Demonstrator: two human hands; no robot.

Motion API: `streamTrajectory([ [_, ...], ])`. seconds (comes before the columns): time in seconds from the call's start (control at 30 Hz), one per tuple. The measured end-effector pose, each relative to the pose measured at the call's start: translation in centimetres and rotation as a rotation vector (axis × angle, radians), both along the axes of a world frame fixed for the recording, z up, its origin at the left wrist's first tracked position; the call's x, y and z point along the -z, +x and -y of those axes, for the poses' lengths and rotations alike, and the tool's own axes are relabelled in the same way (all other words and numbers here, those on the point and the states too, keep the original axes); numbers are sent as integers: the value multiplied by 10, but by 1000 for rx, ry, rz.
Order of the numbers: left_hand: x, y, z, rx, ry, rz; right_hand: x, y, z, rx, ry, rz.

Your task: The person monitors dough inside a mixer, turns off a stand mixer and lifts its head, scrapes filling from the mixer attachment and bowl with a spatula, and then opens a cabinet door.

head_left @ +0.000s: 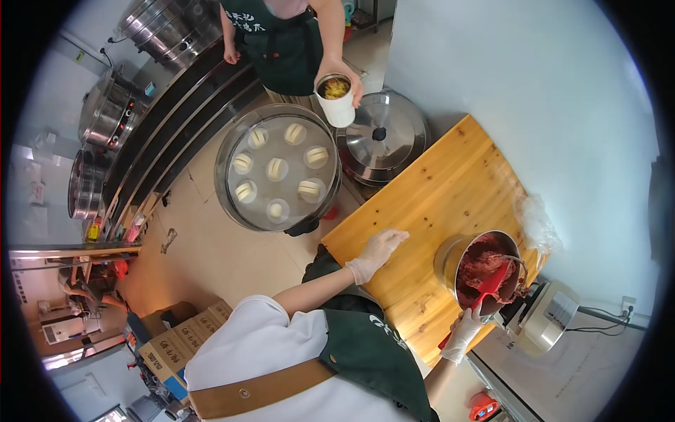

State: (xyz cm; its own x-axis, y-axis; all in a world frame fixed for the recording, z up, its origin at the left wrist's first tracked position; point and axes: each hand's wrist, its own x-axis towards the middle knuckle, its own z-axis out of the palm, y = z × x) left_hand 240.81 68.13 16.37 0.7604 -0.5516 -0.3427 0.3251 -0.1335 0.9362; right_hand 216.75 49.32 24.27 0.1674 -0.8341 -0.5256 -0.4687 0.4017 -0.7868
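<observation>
Spatula [496,279]: my right hand [465,333] held it.
Left hand [380,255]: empty, extended, above bench's [436,200] near edge.
Meat [481,261]: slow folding seemed best.

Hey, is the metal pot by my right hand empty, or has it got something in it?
Not empty: the metal pot holds a red, meat-like mixture, visible through its open top along with a red spatula.

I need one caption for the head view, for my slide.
Gloved right hand grips a red spatula in a steel pot of minced meat.
</observation>
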Motion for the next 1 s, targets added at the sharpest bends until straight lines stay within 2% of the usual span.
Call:
streamTrajectory([
  [0.07, -2, -5, -2, 5, -3, -20, -6, -4, -3, 4, 42, 49],
  [0.23, 6, -14, -4, 7, -35, -2, 7, -21, -6, -35, 35, -43],
  [0.33, 10, -18, -3, -27, -65, 21, 27, -46, 8, -431, -476, -435],
  [0.37, 10, -16, -5, -29, -80, 15, -3, -35, -3, -481, -529, -553],
  [0.47, 26, -14, -9, -40, -77, 36, -5, -50, 9, -723, -968, -667],
  [0.57, 30, -16, -14, -29, -76, 136, -17, -15, 20, -774, -1216, -658],
  [0.6, 19, -17, -16, -19, -29, 231, -7, -18, 30, -794, -1071, -623],
  [0.63, 7, -14, -20, 32, 36, 209, -14, -11, 32, -845, -1023, -558],
  [0.67, 3, -14, -20, 19, -38, 122, 24, -35, 54, -917, -930, -802],
  [0.7, -6, -11, -24, 42, -33, 134, 30, -46, 52, -926, -936, -924],
  [0.73, 0, -7, -26, 34, -46, 108, 31, -45, 44, -948, -945, -1028],
  [0.8, -3, -6, -30, 11, -13, 31, -3, -34, 27, -989, -788, -1045],
  [0.83, 1, -4, -33, 1, -13, -1, -15, -30, 24, -1003, -809, -1102],
  [0.9, -1, -3, -32, -1, -7, -34, -31, -18, 27, -957, -910, -1047],
  [0.93, -4, -4, -32, 11, -9, -38, -32, -14, 32, -936, -964, -1019],
  [1.0, -8, -4, -29, 31, -7, -48, -17, -16, 43, -951, -910, -1070],
])
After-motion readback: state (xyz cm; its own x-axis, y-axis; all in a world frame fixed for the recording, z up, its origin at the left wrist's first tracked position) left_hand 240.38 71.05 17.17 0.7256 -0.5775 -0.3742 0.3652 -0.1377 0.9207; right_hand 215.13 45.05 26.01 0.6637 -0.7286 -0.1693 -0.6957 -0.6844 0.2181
